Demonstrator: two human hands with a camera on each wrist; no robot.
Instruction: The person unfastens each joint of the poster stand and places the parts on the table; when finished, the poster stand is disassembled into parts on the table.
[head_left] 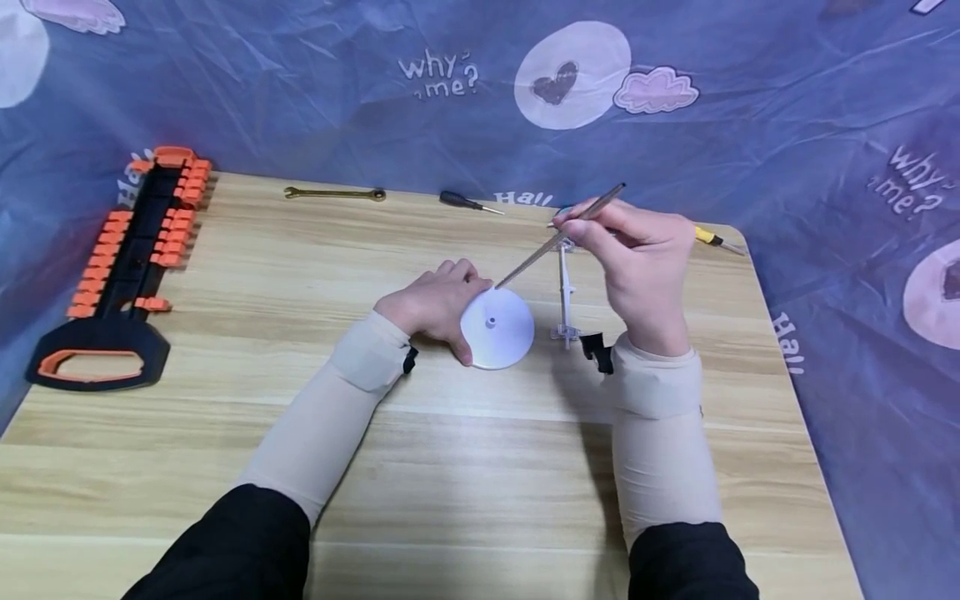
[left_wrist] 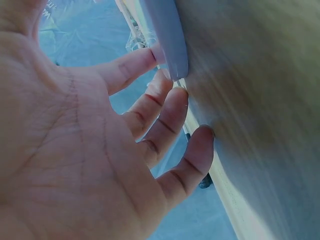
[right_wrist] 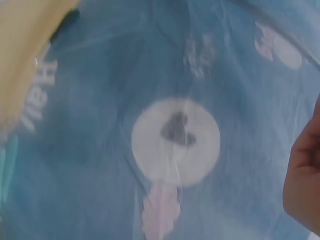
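Note:
A round white disc [head_left: 506, 342] with a small raised centre lies over the middle of the table. My left hand [head_left: 438, 304] holds it by its left rim, thumb at the near edge and index finger at the far edge. In the left wrist view the disc's edge [left_wrist: 170, 40] meets the index finger, while the other fingers are loosely bent. My right hand [head_left: 641, 258] pinches a slim metal tool [head_left: 558, 239] like a thin rod, slanting down to the disc's far rim; its exact kind cannot be told. The right wrist view shows only part of this hand [right_wrist: 305, 180].
A narrow white part with clear ends [head_left: 566, 292] lies right of the disc. Along the back edge are a wrench [head_left: 333, 194], a black-handled screwdriver [head_left: 468, 202] and a yellow-handled brush [head_left: 716, 239]. An orange-and-black tool rack [head_left: 138, 258] occupies the left side. Printed sheeting [head_left: 337, 100] surrounds the table.

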